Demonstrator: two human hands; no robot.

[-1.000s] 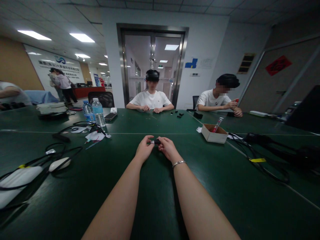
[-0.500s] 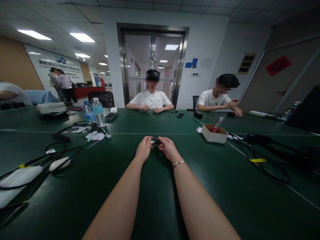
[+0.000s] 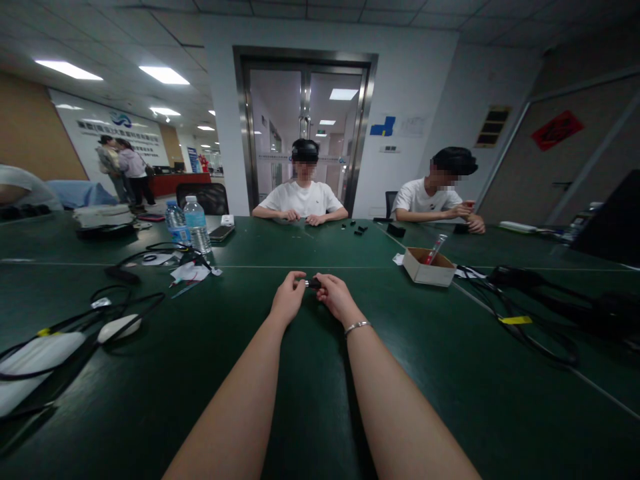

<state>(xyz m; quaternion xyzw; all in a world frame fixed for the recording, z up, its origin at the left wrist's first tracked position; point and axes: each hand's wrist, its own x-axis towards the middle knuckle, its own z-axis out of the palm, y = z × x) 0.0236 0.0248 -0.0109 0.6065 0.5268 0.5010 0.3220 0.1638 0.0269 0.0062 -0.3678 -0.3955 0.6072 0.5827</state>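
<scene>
Above the middle of the dark green table [image 3: 320,373], a short black stick-like object [image 3: 313,283] with a silvery end lies level between my two hands. On the right of it, my right hand [image 3: 336,297] is closed, with its fingers pinching the black part. At the silvery end is my left hand [image 3: 289,297], with thumb and fingers bent together round the tip. The object is too small to name its kind, and fingertips cover both its ends.
An open cardboard box [image 3: 425,275] holding a red-and-clear tube stands to the right. Black cables [image 3: 530,333] lie beyond it. On the left are water bottles [image 3: 197,223], a white mouse [image 3: 120,328], papers and more cables. Two people in white shirts sit across the table.
My left fingers have shifted slightly at the silvery end, and less of it shows. My right hand has stayed nearly still.
</scene>
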